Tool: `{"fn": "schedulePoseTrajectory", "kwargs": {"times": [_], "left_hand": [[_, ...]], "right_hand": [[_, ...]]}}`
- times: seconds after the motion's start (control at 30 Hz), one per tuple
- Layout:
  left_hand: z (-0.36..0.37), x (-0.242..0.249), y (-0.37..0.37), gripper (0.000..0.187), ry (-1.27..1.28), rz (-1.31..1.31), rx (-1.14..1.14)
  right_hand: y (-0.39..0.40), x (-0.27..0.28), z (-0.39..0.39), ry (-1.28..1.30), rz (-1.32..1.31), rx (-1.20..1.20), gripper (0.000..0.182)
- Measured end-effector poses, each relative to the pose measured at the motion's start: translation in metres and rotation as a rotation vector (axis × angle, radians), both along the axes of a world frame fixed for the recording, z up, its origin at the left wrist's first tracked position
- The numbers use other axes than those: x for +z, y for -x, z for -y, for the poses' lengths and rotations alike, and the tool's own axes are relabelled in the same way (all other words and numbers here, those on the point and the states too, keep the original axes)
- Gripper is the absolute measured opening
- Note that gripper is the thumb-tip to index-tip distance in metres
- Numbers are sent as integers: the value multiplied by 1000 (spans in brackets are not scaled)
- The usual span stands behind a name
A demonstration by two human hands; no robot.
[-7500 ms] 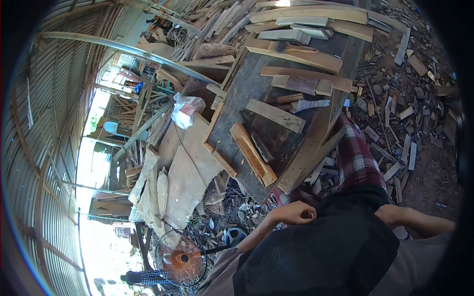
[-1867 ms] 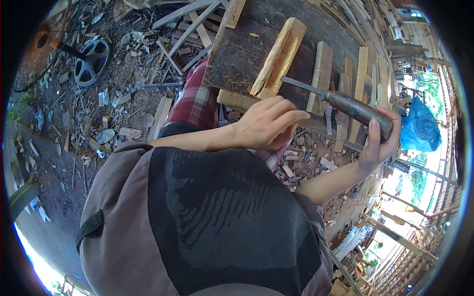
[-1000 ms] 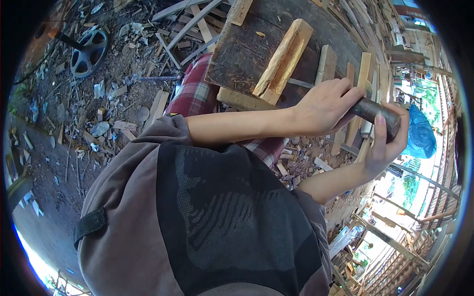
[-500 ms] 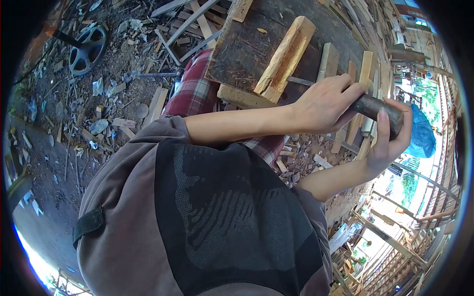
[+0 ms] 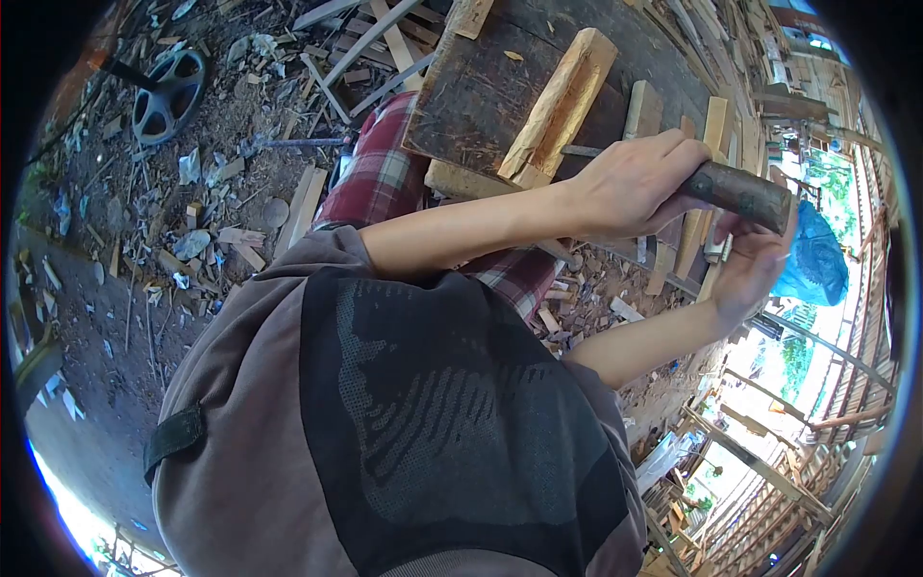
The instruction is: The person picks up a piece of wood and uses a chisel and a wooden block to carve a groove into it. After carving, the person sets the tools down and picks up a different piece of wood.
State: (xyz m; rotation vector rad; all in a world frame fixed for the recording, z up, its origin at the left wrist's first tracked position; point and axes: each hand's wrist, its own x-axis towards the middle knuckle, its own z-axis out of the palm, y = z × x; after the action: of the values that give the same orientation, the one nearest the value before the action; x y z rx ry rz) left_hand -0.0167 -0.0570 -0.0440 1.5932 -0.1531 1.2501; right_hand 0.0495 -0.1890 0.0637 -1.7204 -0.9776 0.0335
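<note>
Left hand (image 5: 642,185): fingers wrapped around chisel (image 5: 742,190). Right hand (image 5: 753,267): fingers loosely open by handle end; contact unclear. Blade tip points at hollowed wood block (image 5: 561,108) on surface (image 5: 468,113).

Wood block (image 5: 561,108) on the workbench (image 5: 463,120), chisel (image 5: 745,195) to its right, stand base (image 5: 169,100) far left.

We can read no words, brands, numbers or signs anywhere in view. The shirt (image 5: 437,413) bears a print of pale dotted patches and curved stripes across its dark front, and we can make out no letters or digits in it.
</note>
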Motion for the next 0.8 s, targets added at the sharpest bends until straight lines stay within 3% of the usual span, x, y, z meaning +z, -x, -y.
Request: {"fn": "schedulePoseTrajectory", "kwargs": {"times": [0.03,0.13,0.23,0.33,0.8], "left_hand": [[0,0,0,46,-2,10,5],[0,-2,-1,45,-8,19,10],[3,-1,-1,43,-3,-3,-15],[5,-2,-1,41,-10,7,-12],[15,-10,-17,34,-18,80,54]], "right_hand": [[-13,-13,9,-65,-106,-26,49],[-51,-51,40,138,-213,-217,38],[-34,-71,39,405,-29,-382,23],[-39,-96,46,371,-16,-318,18],[-39,-142,42,575,360,-475,31]]}}
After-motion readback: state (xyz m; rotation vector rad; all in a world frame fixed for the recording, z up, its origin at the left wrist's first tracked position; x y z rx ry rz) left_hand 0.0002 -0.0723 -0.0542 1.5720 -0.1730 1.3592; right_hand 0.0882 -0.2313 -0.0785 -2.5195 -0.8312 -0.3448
